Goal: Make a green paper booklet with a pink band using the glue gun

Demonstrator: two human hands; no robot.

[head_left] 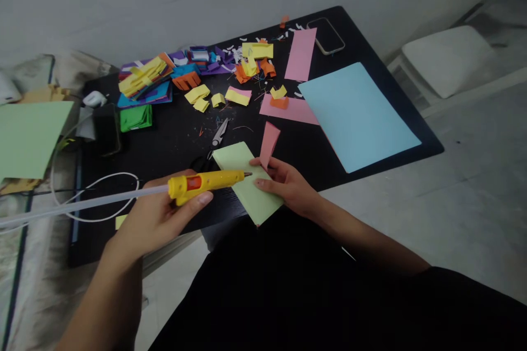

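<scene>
My left hand [164, 216] is wrapped round a yellow hot glue gun [209, 180], with a long glue stick [102, 201] sticking out of its back end. The gun's metal nozzle lies over a folded light green paper piece [255, 200]; whether it touches cannot be made out. My right hand [294, 186] grips the green paper at its right edge, thumb on top. A pink paper strip [269, 142] rises from the fingers of that same hand. Scissors [220, 134] lie just beyond the green paper, their handles partly hidden behind the gun.
Blue sheets [362, 115] cover the black table's [164, 148] right side. Pink strips [301, 55], a phone [326, 35] and yellow and orange scraps [251, 66] lie at the back. Colourful paper stacks [146, 79] and a green bundle [135, 117] sit left. A white cable [123, 175] loops near my left arm.
</scene>
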